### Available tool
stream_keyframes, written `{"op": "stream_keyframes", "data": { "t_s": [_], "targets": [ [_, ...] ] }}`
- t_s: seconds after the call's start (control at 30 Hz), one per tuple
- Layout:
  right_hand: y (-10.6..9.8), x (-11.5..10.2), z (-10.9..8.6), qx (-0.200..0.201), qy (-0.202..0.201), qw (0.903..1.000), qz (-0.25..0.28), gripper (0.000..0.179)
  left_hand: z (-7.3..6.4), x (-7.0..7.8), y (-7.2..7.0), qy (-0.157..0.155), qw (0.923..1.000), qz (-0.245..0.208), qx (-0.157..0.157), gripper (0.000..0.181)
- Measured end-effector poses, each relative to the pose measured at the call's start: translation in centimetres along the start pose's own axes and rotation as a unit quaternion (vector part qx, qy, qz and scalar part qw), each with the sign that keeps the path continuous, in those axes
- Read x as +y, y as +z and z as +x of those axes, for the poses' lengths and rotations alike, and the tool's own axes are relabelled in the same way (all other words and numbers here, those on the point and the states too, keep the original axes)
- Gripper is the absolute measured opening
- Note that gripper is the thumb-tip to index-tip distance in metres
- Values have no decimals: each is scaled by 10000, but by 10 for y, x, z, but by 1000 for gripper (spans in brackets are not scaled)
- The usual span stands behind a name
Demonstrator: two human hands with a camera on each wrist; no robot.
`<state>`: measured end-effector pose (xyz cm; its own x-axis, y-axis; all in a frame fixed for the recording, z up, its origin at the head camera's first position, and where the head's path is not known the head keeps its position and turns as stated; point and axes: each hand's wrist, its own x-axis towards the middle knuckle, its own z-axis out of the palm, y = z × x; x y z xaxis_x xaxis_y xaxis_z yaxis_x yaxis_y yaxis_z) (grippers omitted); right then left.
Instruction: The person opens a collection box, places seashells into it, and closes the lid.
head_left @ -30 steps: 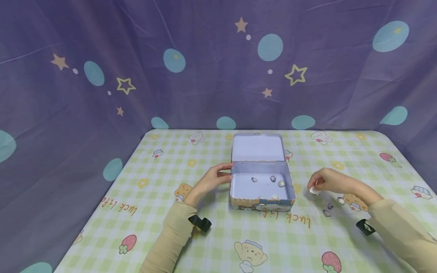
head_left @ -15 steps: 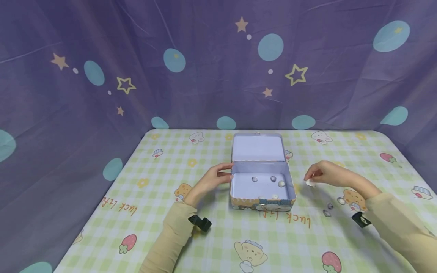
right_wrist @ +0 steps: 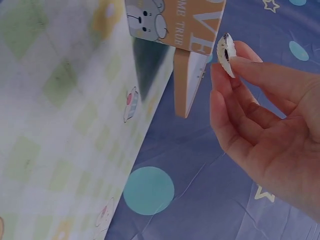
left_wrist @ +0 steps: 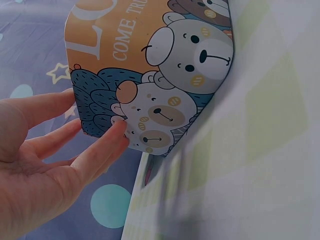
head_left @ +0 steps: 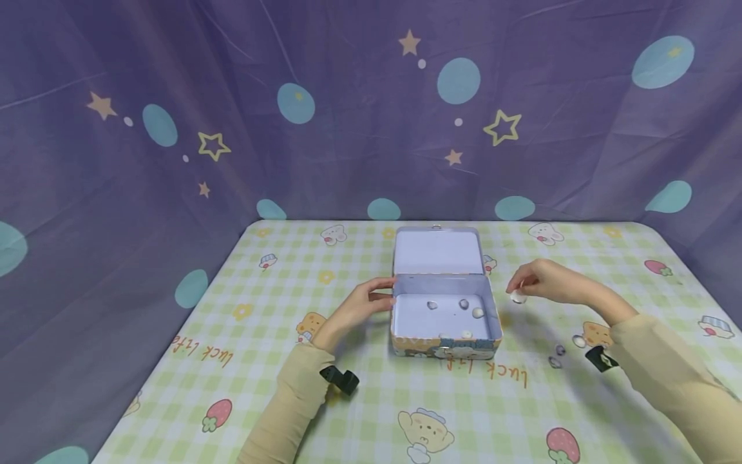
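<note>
A tin box [head_left: 446, 348] stands with its lid [head_left: 438, 251] raised at the back; several small shells [head_left: 478, 312] lie scattered on its floor. My left hand [head_left: 362, 301] rests fingertips against the left wall, its fingers fairly straight; the left wrist view shows them on the printed bear side [left_wrist: 165, 105]. To the right of the tin, my right hand [head_left: 547, 281] pinches a white seashell [head_left: 518, 297] between thumb and fingers, above the cloth. Up close in the right wrist view, the shell [right_wrist: 226, 55] has a ridged edge and a dark patch.
On the cloth right of the tin lie a pale shell [head_left: 578, 341] and two darker ones [head_left: 555, 362], below the right forearm. A checked cloth [head_left: 278, 412] covers the table. Behind it hangs a purple curtain [head_left: 359, 161].
My right hand has risen and moved slightly left toward the tin, carrying the white seashell away from the shells on the cloth. The left hand and the tin stay put.
</note>
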<state>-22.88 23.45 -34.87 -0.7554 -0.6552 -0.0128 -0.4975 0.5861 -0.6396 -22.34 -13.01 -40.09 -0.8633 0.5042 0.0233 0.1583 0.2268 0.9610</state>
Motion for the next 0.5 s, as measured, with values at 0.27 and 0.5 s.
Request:
{"op": "stream_keyframes", "data": {
  "t_s": [0.27,0.5],
  "targets": [
    [-1,-7,11,52,-57,10000,-32,13,1,-1,0,-80,10000,3,18,48],
    [0,-13,21,51,-212,9997,-51,12,1,0,0,-89,9999,-4,51,47]
  ]
}}
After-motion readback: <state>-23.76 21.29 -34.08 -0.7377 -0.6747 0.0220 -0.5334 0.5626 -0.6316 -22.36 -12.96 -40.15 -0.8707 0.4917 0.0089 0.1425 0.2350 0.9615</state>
